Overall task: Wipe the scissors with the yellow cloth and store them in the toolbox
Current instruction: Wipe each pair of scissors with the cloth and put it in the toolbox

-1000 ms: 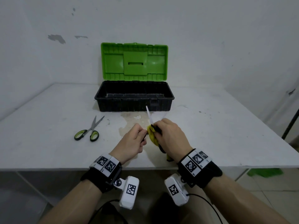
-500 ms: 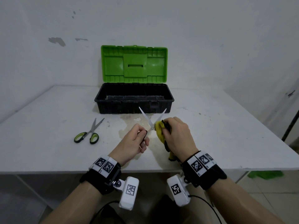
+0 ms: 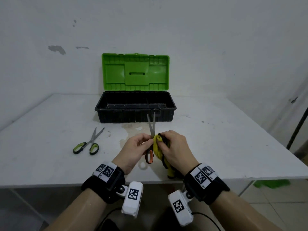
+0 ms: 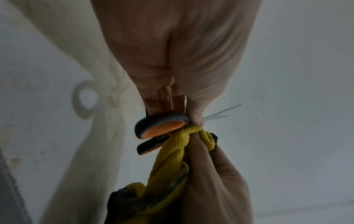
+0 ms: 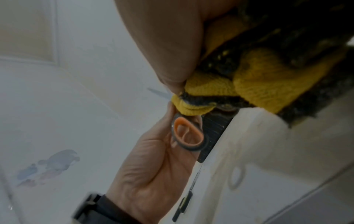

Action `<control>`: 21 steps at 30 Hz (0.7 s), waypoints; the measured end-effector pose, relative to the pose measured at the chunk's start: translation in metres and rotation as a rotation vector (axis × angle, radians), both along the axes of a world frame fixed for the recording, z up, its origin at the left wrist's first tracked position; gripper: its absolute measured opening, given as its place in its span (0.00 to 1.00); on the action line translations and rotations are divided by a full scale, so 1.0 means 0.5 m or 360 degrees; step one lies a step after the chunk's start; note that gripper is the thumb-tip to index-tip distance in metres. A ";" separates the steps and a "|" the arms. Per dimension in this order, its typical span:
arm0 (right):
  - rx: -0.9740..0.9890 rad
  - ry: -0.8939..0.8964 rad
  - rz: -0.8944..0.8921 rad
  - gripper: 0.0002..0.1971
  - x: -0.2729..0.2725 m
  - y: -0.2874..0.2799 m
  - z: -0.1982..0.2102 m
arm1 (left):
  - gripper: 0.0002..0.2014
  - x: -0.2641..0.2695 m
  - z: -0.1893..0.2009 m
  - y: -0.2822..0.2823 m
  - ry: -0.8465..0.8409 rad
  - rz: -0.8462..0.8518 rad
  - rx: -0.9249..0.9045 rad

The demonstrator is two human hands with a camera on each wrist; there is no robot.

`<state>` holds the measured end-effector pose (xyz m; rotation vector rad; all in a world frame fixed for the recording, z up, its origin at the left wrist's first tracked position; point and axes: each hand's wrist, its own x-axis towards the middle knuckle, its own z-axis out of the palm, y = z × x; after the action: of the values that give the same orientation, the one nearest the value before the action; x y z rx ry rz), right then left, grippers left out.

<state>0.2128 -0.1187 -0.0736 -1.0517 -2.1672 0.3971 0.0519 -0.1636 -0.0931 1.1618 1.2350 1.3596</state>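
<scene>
My left hand (image 3: 138, 145) grips the orange-handled scissors (image 3: 151, 130) near the pivot, blades pointing away toward the toolbox and nearly together. The orange handle loops (image 4: 162, 125) show below my left fingers, also in the right wrist view (image 5: 188, 134). My right hand (image 3: 173, 147) holds the bunched yellow cloth (image 3: 157, 145) against the scissors just right of the pivot; the cloth (image 5: 249, 81) hangs down over the table edge. The black toolbox (image 3: 135, 116) stands behind with its green lid (image 3: 135, 72) up.
A second pair of scissors with green handles (image 3: 89, 142) lies on the white table (image 3: 225, 139) to the left. The wall stands close behind the toolbox. A dark pole (image 3: 298, 125) stands at the right edge, and something green (image 3: 271, 183) lies on the floor.
The blades, spread wide half a second ago, have come nearly together. My hands have drawn closer, with the cloth now pressed at the pivot.
</scene>
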 end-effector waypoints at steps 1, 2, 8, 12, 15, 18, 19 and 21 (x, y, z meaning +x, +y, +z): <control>-0.0007 0.0019 0.0007 0.05 -0.002 -0.001 0.001 | 0.06 -0.001 -0.003 0.003 -0.0049 -0.0010 0.0008; -0.0021 0.0037 0.0007 0.05 -0.003 0.000 0.003 | 0.06 -0.001 -0.003 0.006 -0.0116 -0.0026 0.0000; -0.0074 0.0118 0.0007 0.06 -0.007 0.005 0.004 | 0.10 -0.010 0.007 0.010 -0.0307 -0.0073 -0.0066; -0.0082 0.0116 -0.0090 0.06 0.003 0.019 0.003 | 0.06 -0.031 0.006 0.020 -0.0030 0.0225 -0.0018; -0.0097 0.0103 -0.0128 0.07 0.011 0.029 0.000 | 0.06 -0.043 -0.003 0.023 0.0317 0.0393 0.0054; -0.0114 0.0084 -0.0139 0.07 0.013 0.031 -0.004 | 0.05 -0.048 -0.020 0.027 0.0519 0.0517 0.0036; -0.0118 0.0080 -0.0139 0.07 0.013 0.031 -0.005 | 0.06 -0.049 -0.024 0.027 0.0574 0.0560 0.0022; -0.0116 0.0073 -0.0137 0.07 0.013 0.032 -0.009 | 0.07 -0.049 -0.028 0.027 0.0636 0.0603 0.0005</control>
<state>0.2195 -0.1028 -0.0779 -1.1610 -2.0727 0.4587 0.0273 -0.1500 -0.1071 1.2867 1.8113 1.4400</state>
